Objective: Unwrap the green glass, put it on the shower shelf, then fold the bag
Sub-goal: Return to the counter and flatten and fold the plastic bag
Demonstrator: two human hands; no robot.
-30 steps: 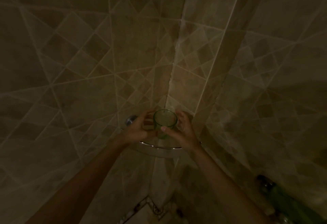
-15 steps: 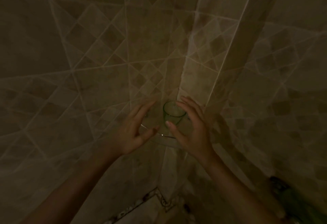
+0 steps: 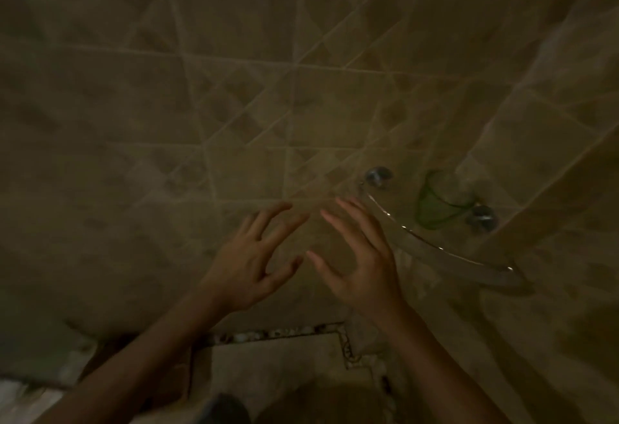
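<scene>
While both arms reach forward from the bottom of the view, the left hand (image 3: 249,268) and the right hand (image 3: 360,263) hover side by side with fingers spread, each grip wide and holding nothing. Beyond them and to the right, a clear glass corner shower shelf (image 3: 445,253) juts from the tiled wall (image 3: 234,88) on round metal mounts (image 3: 377,176). Farthest back, the green glass (image 3: 438,204) stands on that shelf in the corner, apart from both hands: translucent, tinted pale green, blurred, its rim wider than its base.

Green glass (image 3: 435,204) on corner shelf (image 3: 445,253)
</scene>
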